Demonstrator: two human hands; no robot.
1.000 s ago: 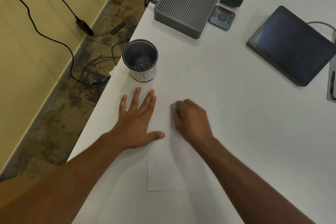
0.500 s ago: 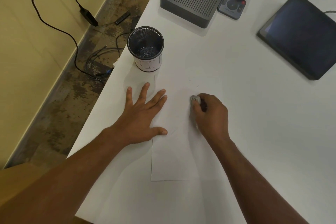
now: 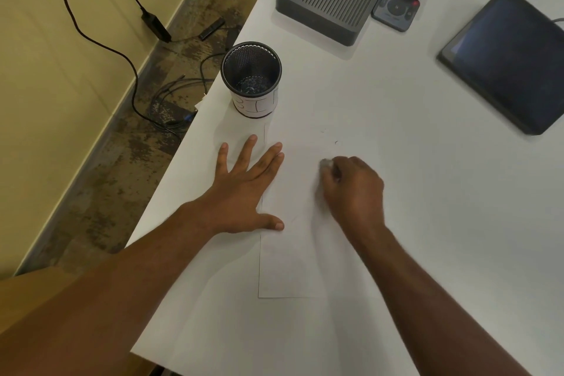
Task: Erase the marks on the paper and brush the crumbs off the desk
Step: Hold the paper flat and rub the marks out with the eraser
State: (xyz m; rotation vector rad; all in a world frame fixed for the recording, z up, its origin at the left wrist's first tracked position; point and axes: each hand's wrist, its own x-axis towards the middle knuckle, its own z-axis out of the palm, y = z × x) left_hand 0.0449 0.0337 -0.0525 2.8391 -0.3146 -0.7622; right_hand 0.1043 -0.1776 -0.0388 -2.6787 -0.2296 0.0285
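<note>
Head view — white desk (image 3: 396,192), carpeted floor (image 3: 146,137)

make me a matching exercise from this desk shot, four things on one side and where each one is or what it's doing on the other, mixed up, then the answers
Things:
1. left hand
2. right hand
3. mesh cup
4. tablet

States:
A. dark screen, far right of the desk
B. pinching an eraser on the paper
C. flat, fingers spread, on the paper's left edge
D. upright beyond the left hand, near the desk edge

Pairs: 1-C, 2-B, 3-D, 4-A
</note>
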